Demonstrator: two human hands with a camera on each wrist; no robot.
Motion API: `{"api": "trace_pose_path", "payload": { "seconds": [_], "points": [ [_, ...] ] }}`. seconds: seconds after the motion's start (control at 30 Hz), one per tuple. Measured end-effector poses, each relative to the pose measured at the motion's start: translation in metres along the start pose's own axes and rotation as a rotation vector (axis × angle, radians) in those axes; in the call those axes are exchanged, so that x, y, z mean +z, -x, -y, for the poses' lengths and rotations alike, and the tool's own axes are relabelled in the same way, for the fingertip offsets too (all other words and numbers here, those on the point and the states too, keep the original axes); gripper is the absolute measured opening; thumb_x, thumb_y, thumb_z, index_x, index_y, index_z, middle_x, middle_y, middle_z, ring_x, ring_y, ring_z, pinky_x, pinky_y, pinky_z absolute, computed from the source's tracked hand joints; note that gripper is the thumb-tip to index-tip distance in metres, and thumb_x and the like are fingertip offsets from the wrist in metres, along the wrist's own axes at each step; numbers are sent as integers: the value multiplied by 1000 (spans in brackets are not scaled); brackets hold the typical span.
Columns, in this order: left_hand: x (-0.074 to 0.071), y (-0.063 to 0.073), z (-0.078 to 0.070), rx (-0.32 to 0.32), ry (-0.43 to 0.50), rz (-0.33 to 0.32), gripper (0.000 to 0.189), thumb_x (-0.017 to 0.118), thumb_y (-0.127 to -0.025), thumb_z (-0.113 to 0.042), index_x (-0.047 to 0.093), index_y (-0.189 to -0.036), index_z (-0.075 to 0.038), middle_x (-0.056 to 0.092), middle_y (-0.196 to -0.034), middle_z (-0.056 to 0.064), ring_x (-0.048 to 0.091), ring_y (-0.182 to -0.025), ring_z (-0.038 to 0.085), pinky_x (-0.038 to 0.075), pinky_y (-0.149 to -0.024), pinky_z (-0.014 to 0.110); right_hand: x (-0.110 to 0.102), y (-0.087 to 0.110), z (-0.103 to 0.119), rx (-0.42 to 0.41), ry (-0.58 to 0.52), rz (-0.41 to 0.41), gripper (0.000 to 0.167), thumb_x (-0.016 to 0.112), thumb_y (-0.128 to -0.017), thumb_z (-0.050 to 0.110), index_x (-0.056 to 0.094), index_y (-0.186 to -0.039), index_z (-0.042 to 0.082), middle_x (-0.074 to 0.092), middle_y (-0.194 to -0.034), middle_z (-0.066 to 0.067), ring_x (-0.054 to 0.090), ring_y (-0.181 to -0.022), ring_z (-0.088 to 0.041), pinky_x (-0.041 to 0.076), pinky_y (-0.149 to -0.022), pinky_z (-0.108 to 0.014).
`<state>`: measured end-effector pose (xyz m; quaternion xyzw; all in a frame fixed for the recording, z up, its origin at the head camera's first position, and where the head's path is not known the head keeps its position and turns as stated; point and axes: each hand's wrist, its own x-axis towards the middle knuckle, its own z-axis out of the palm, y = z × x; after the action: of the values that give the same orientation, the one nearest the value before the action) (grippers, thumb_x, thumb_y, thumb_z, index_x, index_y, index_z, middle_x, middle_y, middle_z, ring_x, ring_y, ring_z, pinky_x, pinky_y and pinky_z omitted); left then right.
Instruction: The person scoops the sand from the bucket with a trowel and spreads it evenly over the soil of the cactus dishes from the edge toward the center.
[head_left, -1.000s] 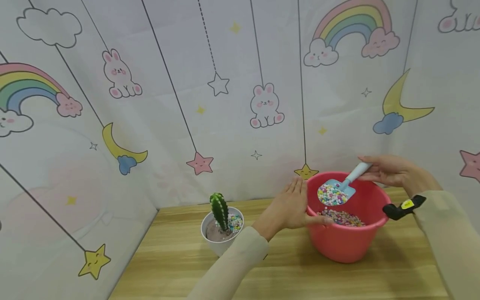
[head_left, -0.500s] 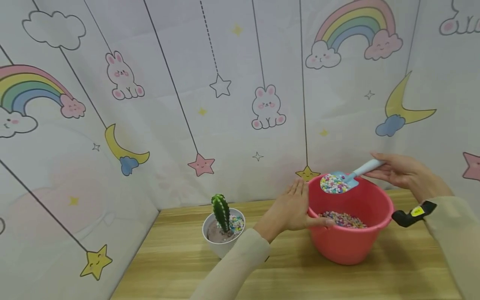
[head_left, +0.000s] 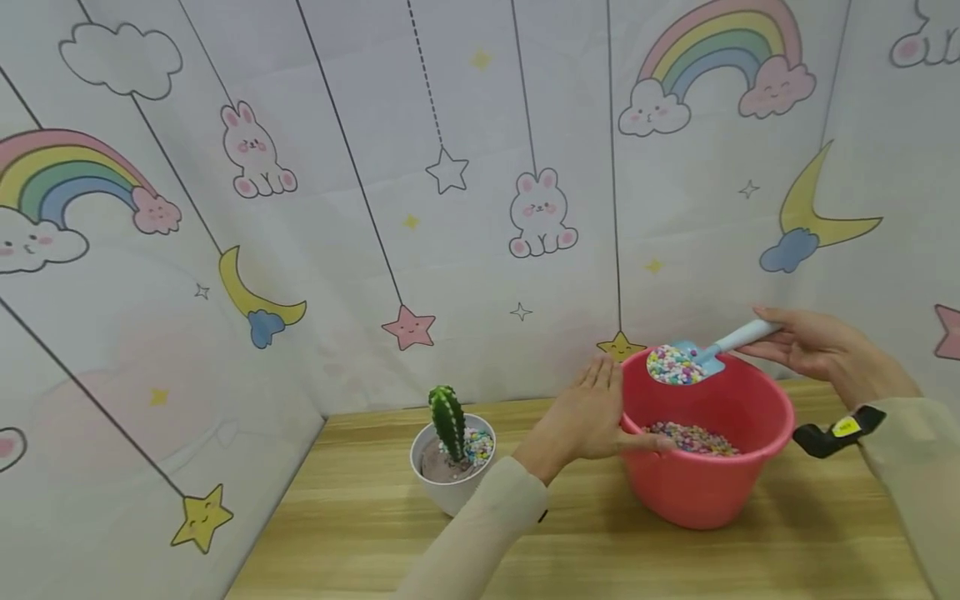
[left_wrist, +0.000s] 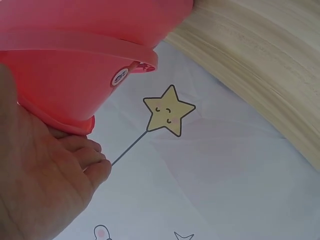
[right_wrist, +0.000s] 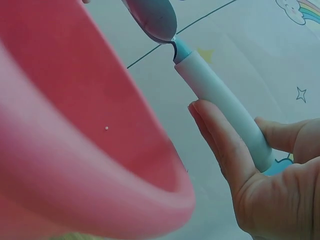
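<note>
Blue, probably light and stiff, the scoop [head_left: 709, 362] suits holding by its two-o'clock handle [head_left: 744, 336], right fingers [right_wrist: 224, 137] clamped there, left fingers [head_left: 602, 377] straight.

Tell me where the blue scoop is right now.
In the head view, the blue scoop is right of centre, held in the right hand with beads on it, its front end appearing over the far rim of the red bucket.
</note>
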<state>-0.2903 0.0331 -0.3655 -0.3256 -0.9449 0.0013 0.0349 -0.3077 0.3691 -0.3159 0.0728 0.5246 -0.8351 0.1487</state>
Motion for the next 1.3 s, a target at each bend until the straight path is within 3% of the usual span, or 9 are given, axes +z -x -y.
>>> {"api": "trace_pose_path", "payload": {
  "seconds": [0.2, 0.47, 0.57, 0.67, 0.77, 0.9, 1.0, 1.13, 1.3],
  "points": [
    [2, -1, 0, -7, -4, -7, 125, 39, -84, -96, 11, -170, -10, 15, -179, 6, 15, -167, 26, 21, -134, 32, 1, 0, 0, 3, 6, -3, 29, 60, -106, 31, 74, -88, 13, 81, -92, -7, 82, -87, -30, 66, -87, -41],
    [3, -1, 5, -1, 60, -9, 125, 47, -83, -94, 13, -170, -11, 19, -178, 4, 19, -166, 25, 24, -134, 35, 0, 0, -2, 12, 11, -1, 29, 61, -106, 31, 73, -87, 12, 81, -91, -7, 82, -87, -29, 64, -90, -41],
    [2, -1, 11, 9, 104, -41, 118, 49, -85, -92, 21, -168, -12, 34, -172, 5, 36, -159, 22, 39, -128, 36, -1, 0, -3, 11, 10, 2, 30, 61, -106, 32, 73, -87, 12, 81, -91, -7, 82, -87, -30, 65, -90, -40],
    [-2, 1, 19, 12, 195, -88, 105, 55, -86, -88, 38, -158, -14, 56, -149, 2, 58, -133, 16, 59, -106, 31, -3, -1, -3, 8, 12, 1, 30, 61, -106, 32, 72, -87, 12, 81, -91, -7, 82, -87, -30, 64, -90, -40],
    [-13, 9, 28, 11, 279, -145, 89, 62, -88, -80, 46, -148, -15, 63, -135, -1, 66, -112, 14, 63, -89, 27, -4, -1, -4, 11, 11, -2, 29, 62, -105, 32, 72, -87, 12, 81, -91, -7, 82, -87, -30, 64, -90, -41],
    [-36, 22, 39, 18, 280, -224, 66, 64, -98, -63, 52, -139, -13, 68, -132, 3, 70, -109, 17, 63, -89, 28, -7, -1, -3, 17, -5, -6, 28, 63, -104, 32, 73, -87, 11, 81, -91, -7, 82, -87, -31, 65, -89, -41],
    [-53, 34, 48, 28, 242, -266, 49, 62, -102, -55, 57, -127, -13, 69, -119, 2, 68, -100, 16, 62, -85, 25, -9, 0, -3, 13, -15, -7, 27, 64, -104, 31, 73, -88, 11, 80, -91, -7, 82, -87, -31, 65, -88, -43],
    [-73, 53, 63, 31, 194, -315, 42, 60, -104, -53, 63, -120, -14, 69, -116, 1, 68, -95, 16, 61, -85, 28, -10, 1, -2, 12, -20, -7, 26, 63, -105, 30, 72, -89, 13, 80, -92, -7, 82, -87, -31, 65, -89, -44],
    [-90, 81, 83, 13, 175, -392, 46, 62, -103, -54, 67, -125, -13, 69, -125, 3, 71, -100, 21, 62, -88, 38, -9, 1, -1, 17, -23, -6, 26, 63, -105, 31, 73, -89, 13, 80, -92, -7, 82, -88, -32, 64, -90, -44]
  ]
}}
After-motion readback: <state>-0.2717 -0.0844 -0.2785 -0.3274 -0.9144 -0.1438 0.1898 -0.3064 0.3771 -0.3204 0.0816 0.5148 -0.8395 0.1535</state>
